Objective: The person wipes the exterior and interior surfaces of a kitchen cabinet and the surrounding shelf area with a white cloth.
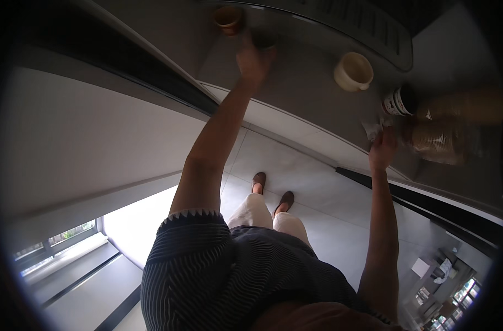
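Observation:
On the grey surface at the top, my left hand (253,62) has its fingers around a dark round cup (264,40); blur and shadow hide its details. An orange-brown cup (228,20) stands just beyond those fingers. Farther right, my right hand (383,151) pinches a crumpled whitish piece of thin material (372,129), also blurred. Close past that hand are nested patterned cups (397,101), tipped on their side, and a clear-wrapped package of stacked tan items (435,140). Between my two hands sits a cream cup (352,72) with a small handle.
A dark ribbed tray or rack (359,29) runs along the back of the counter (301,82). A second tan package (466,105) lies at the far right. Below the counter are pale drawer fronts (288,118) and a grey tiled floor (330,219). A large pale panel (98,136) stands left.

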The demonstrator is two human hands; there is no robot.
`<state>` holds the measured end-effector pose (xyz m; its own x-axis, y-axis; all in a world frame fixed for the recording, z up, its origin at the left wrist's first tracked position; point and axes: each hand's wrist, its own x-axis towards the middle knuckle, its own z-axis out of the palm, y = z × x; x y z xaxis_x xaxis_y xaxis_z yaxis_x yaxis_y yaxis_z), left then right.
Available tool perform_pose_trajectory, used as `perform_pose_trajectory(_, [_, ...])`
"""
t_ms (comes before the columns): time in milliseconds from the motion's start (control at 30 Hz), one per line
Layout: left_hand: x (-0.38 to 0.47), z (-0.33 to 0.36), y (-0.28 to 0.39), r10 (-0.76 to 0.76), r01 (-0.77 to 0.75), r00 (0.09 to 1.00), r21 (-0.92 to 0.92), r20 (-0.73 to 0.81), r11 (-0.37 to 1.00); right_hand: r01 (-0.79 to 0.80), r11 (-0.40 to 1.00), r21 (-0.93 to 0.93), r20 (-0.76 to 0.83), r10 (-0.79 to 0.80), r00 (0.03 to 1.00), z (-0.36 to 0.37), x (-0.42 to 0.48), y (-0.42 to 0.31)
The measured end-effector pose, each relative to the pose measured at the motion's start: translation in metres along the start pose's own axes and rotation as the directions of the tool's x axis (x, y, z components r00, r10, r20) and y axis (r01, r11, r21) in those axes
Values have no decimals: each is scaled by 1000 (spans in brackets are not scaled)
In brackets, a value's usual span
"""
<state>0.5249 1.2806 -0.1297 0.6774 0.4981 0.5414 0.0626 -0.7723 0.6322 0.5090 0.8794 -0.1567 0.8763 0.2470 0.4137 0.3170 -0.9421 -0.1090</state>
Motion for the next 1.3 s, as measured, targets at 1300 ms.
perform_pose_trajectory(1300, [10,3,-35,20,-65,973,189,230,980,30,999,20,-97,-28,995,1,-1,3])
